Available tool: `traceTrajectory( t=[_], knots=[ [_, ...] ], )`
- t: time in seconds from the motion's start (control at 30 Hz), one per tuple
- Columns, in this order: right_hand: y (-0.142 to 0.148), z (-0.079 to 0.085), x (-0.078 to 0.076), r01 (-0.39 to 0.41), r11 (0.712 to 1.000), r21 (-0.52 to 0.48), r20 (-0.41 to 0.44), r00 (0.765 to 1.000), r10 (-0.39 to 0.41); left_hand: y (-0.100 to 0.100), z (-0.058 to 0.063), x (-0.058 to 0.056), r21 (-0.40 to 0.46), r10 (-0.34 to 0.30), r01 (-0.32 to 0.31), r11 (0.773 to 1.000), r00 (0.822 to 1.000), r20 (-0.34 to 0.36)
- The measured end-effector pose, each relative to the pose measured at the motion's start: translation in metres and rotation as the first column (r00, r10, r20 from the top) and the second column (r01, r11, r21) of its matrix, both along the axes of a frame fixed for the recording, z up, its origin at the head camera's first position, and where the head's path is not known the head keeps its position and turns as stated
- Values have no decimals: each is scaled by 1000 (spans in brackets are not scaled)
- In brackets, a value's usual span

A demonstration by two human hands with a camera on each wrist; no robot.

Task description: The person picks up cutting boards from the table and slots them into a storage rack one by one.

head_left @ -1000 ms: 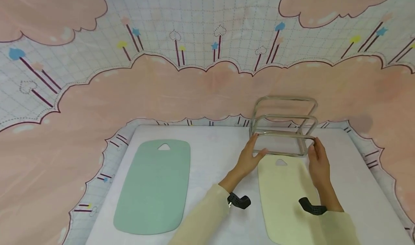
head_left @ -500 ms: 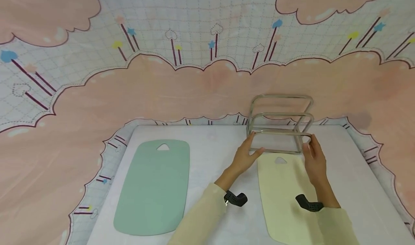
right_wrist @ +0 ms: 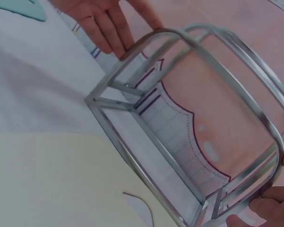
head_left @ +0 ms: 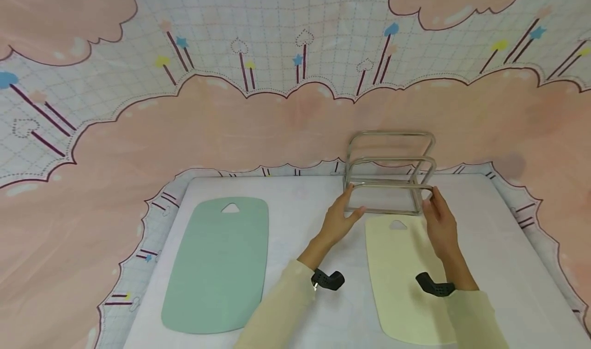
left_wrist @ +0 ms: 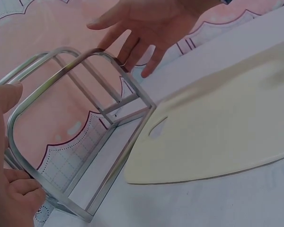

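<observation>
A metal wire rack (head_left: 392, 186) with several rounded hoops stands near the back of the white table. My left hand (head_left: 334, 223) rests against its left side, the thumb by the front. At its right side, my right hand (head_left: 442, 231) touches the front hoop near the top corner. In the left wrist view, the right hand (left_wrist: 151, 33) has its fingers spread and fairly straight, the thumb off the metal. Extended fingers of the left hand (right_wrist: 106, 23) meet the hoop in the right wrist view. A cream cutting board (head_left: 401, 277) lies directly before the rack.
A green cutting board (head_left: 217, 272) with a cut-out handle lies flat on the left of the table (head_left: 314, 308). Behind the table hangs a patterned pink and white cloth (head_left: 277, 123). The right forearm passes over the cream board.
The rack has shifted left along the table, with both hands at its sides moving along. The view has drifted slightly too. Both cutting boards lie where they were.
</observation>
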State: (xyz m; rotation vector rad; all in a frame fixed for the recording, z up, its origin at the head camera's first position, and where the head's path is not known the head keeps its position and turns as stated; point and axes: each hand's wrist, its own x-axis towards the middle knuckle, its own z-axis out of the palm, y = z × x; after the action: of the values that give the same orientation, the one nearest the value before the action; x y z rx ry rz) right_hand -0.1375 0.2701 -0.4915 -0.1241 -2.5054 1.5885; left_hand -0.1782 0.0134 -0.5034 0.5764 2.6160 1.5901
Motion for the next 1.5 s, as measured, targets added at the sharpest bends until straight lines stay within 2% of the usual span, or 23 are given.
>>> traceTrajectory(
  t=[0.23,0.5,0.8,0.97,1.17,1.5],
  knots=[
    [-5,1,1,-30,998,-60,12,999,31,-6,-1,2,-13,22,-22,1000,1000,12],
    [-9,0,-2,-48,998,-42,-7,999,47,-15,0,3,18,26,-26,999,1000,-5],
    [-15,0,-2,-72,993,-88,-1,997,72,-22,-2,8,36,39,-40,999,999,22],
    [-18,1,-3,-85,990,-110,-2,996,85,-25,-3,9,38,54,-54,998,998,13],
    [-23,-2,-6,-99,993,-71,-10,995,99,-30,-3,11,32,75,-75,997,997,7],
    [-28,-2,-8,-112,991,-73,-20,994,110,-35,-4,17,44,95,-95,995,995,3]
  ],
)
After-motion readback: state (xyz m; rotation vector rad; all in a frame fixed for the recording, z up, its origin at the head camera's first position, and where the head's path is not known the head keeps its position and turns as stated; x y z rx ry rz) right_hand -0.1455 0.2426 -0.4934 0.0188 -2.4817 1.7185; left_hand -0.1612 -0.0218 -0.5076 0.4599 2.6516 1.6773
